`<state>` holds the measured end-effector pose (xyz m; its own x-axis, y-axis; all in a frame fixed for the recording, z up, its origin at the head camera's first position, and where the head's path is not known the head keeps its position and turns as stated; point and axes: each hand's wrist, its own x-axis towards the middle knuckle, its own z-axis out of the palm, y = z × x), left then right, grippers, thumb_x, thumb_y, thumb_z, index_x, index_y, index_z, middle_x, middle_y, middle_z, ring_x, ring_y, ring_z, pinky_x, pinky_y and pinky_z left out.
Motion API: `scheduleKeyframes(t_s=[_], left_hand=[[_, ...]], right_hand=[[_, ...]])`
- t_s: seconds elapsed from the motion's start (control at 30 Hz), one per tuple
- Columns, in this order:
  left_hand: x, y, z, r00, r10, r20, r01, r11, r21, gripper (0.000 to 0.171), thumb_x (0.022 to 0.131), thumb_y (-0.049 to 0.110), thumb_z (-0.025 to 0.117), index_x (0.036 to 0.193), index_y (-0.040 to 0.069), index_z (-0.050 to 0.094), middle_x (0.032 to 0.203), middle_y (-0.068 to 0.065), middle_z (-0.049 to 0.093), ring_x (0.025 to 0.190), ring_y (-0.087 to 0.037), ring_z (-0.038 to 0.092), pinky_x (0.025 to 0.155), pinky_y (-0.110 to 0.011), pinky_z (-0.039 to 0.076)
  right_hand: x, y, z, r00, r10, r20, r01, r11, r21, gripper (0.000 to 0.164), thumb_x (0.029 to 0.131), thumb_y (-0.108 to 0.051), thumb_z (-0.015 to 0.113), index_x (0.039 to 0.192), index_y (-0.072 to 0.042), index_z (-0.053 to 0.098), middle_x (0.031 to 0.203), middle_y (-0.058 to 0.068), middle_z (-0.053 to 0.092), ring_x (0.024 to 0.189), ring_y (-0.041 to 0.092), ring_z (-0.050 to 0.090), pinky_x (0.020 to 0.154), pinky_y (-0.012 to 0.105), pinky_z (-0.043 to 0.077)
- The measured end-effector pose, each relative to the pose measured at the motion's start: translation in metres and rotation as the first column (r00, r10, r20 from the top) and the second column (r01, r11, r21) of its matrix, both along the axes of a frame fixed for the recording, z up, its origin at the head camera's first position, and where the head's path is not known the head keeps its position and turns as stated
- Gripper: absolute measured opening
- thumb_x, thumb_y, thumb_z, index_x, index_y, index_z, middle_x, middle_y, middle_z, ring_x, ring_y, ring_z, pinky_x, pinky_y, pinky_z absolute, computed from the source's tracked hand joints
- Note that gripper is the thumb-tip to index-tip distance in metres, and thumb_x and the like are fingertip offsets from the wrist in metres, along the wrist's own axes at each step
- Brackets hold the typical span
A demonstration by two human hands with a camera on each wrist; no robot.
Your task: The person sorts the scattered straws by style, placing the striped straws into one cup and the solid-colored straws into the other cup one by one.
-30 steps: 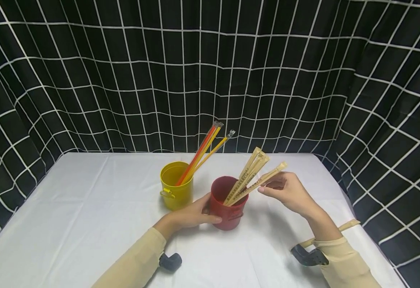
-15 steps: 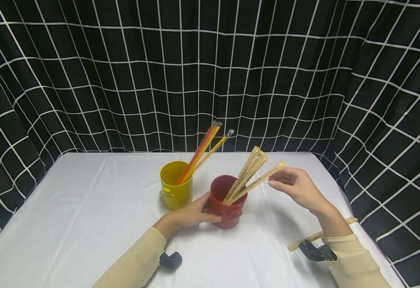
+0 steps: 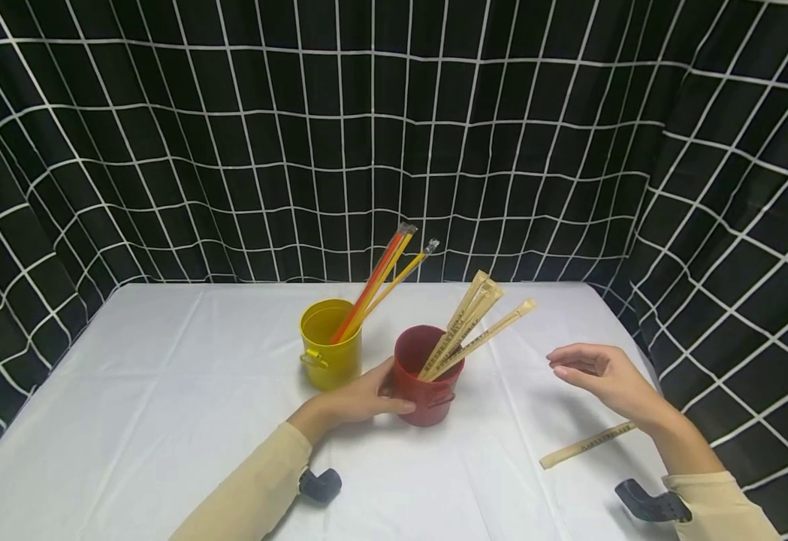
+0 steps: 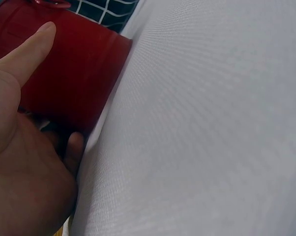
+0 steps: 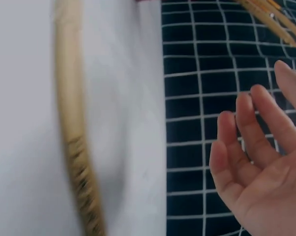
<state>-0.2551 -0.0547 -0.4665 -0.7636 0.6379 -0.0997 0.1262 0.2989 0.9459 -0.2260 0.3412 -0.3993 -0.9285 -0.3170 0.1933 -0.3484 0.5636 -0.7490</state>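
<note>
My left hand (image 3: 353, 398) holds the small red bucket (image 3: 424, 402) from its left side, thumb across the front. In the left wrist view that thumb lies along the red wall (image 4: 74, 69), and the far fingers are partly hidden. Several paper-wrapped sticks (image 3: 461, 327) with dark print lean to the right in the red bucket. My right hand (image 3: 603, 376) hovers right of them, fingers loosely bent, holding nothing. Below it one loose paper-wrapped stick (image 3: 583, 447) lies on the table; it also crosses the left of the right wrist view, blurred.
A yellow bucket (image 3: 333, 368) with a side handle stands just left of the red one. Orange and yellow sticks (image 3: 380, 278) in clear wrap lean out of it. White cloth (image 3: 164, 391) covers the table, and a black gridded curtain (image 3: 285, 150) surrounds its back and sides.
My right hand has drawn back to the right, away from the wrapped sticks, which stay in the red bucket. More of the loose stick shows. My left hand keeps its hold.
</note>
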Motion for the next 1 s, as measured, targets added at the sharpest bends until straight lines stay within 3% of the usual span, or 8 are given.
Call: scheduleKeyframes(t_s=[0.17,0.33,0.5,0.6,0.63,0.7,0.8,1.0], left_hand=[[-0.001,0.002,0.002,1.000,-0.010,-0.003,0.010,1.000,0.014,0.088,0.093,0.030,0.072,0.162,0.028,0.019,0.167,0.003,0.031,0.156,-0.020,0.025,0.130,-0.047,0.022],[0.000,0.002,0.004,1.000,-0.005,0.001,0.005,1.000,0.003,0.087,0.092,0.031,0.072,0.162,0.028,0.020,0.167,0.003,0.031,0.156,-0.020,0.025,0.129,-0.047,0.023],[0.000,0.002,0.004,1.000,-0.003,-0.005,0.003,1.000,0.001,0.087,0.092,0.031,0.073,0.162,0.028,0.020,0.167,0.002,0.030,0.156,-0.020,0.025,0.129,-0.047,0.023],[0.000,0.002,0.001,1.000,0.000,-0.001,0.000,1.000,-0.001,0.088,0.092,0.032,0.073,0.162,0.028,0.019,0.167,0.002,0.030,0.156,-0.020,0.025,0.129,-0.047,0.023],[0.000,0.002,0.000,1.000,0.000,0.002,0.000,1.000,-0.003,0.088,0.092,0.032,0.073,0.162,0.028,0.019,0.167,0.003,0.030,0.156,-0.020,0.025,0.130,-0.047,0.022],[0.000,0.002,0.000,1.000,-0.001,0.001,0.001,1.000,-0.004,0.088,0.092,0.033,0.073,0.162,0.028,0.019,0.167,0.002,0.029,0.156,-0.020,0.025,0.130,-0.047,0.022],[0.001,0.001,-0.001,1.000,0.000,-0.002,0.000,1.000,-0.004,0.089,0.092,0.033,0.072,0.162,0.028,0.018,0.168,0.002,0.029,0.157,-0.020,0.024,0.130,-0.048,0.022],[0.000,0.000,-0.001,1.000,0.003,-0.006,-0.003,1.000,0.001,0.089,0.092,0.032,0.072,0.162,0.028,0.018,0.168,0.003,0.029,0.157,-0.020,0.024,0.130,-0.048,0.022]], right_hand=[[0.009,0.020,-0.007,1.000,0.014,0.014,-0.014,0.999,0.036,0.025,0.097,-0.010,0.065,0.118,0.003,0.068,0.107,-0.027,0.068,0.102,-0.012,0.063,0.085,0.009,0.052],[0.016,0.037,-0.014,0.999,0.044,0.011,-0.045,0.990,0.130,0.025,0.096,-0.008,0.066,0.118,0.001,0.070,0.110,-0.017,0.073,0.104,-0.013,0.061,0.084,0.012,0.052],[0.022,0.050,-0.020,0.999,0.037,0.021,-0.041,0.977,0.209,0.020,0.094,-0.012,0.069,0.113,-0.008,0.075,0.111,-0.013,0.075,0.109,-0.018,0.053,0.092,0.031,0.050],[0.024,0.060,-0.026,0.995,0.094,0.015,-0.095,0.976,0.196,0.018,0.091,-0.008,0.071,0.109,-0.007,0.076,0.110,-0.015,0.074,0.105,-0.014,0.055,0.091,0.027,0.048],[0.025,0.064,-0.028,0.992,0.123,0.006,-0.122,0.974,0.189,0.018,0.090,-0.005,0.071,0.108,-0.007,0.076,0.110,-0.016,0.073,0.104,-0.012,0.057,0.088,0.019,0.046],[0.026,0.070,-0.034,0.980,0.200,-0.008,-0.196,0.968,0.157,0.021,0.088,0.001,0.071,0.108,-0.004,0.075,0.109,-0.015,0.073,0.103,-0.009,0.060,0.084,0.011,0.044],[0.027,0.077,-0.042,0.953,0.304,0.004,-0.303,0.949,0.088,0.024,0.086,0.007,0.069,0.109,0.001,0.073,0.109,-0.010,0.075,0.103,-0.006,0.063,0.085,0.008,0.045],[0.027,0.080,-0.052,0.941,0.337,0.030,-0.338,0.937,0.086,0.023,0.086,0.006,0.070,0.109,0.000,0.073,0.107,-0.004,0.076,0.102,-0.004,0.064,0.085,0.009,0.048]])
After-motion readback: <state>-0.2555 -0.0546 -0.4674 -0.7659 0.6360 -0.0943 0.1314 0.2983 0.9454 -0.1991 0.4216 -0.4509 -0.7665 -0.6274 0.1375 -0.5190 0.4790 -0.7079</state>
